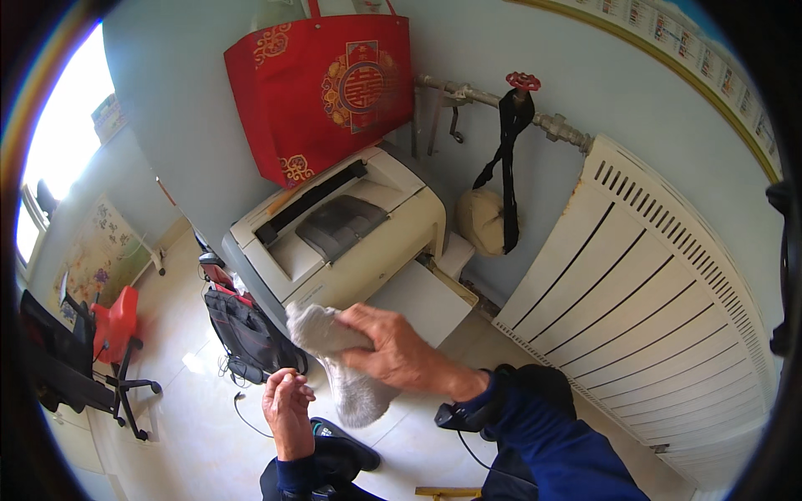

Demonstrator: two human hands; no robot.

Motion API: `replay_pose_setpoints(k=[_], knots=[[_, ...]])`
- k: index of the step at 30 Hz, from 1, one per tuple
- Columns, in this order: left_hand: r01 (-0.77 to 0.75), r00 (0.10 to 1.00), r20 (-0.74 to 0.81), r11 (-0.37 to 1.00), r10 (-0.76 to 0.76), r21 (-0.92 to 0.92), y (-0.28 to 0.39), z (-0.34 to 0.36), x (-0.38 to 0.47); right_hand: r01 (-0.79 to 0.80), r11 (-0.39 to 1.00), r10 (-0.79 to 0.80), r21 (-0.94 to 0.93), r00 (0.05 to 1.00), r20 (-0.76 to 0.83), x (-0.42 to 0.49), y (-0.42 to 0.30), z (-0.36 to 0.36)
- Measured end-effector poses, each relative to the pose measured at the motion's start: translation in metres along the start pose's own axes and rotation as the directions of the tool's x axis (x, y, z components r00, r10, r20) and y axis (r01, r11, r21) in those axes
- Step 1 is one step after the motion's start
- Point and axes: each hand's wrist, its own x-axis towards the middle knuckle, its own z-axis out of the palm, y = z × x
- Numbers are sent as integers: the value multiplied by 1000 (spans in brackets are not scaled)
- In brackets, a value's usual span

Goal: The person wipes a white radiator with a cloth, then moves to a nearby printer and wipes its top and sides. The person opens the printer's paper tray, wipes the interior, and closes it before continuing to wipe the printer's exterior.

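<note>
My right hand grips a crumpled whitish-grey cloth, whose lower part hangs down over the floor. To its left, my left hand is raised with the fingers curled and the thumb against the index finger; whether something small is between them cannot be told. Just beyond the hands stands a beige and grey printer, with a white sheet on its front tray. The cloth overlaps the view of the printer's lower front corner; contact between them cannot be made out.
A red gift bag stands behind the printer. To the right are a white radiator and a pipe valve with a red handwheel. A black backpack is on the floor, left of the printer. Farther left are an office chair and a red stool.
</note>
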Motion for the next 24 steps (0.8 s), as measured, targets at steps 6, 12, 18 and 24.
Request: replay_pose_setpoints(k=[6,12,18,24], knots=[[64,969,209,954,-129,293,-10,12,-16,-152,973,175,171,977,-125,-10,0,-83],[108,913,276,829,-301,548,-23,24,-28,-239,967,182,-88,892,-414,-22,19,-137],[228,879,242,807,-411,544,-47,30,-32,-208,855,-69,-475,862,-502,-10,66,-128],[421,805,318,861,-500,287,-62,36,-27,-109,797,-169,-594,904,-392,6,76,-83]])
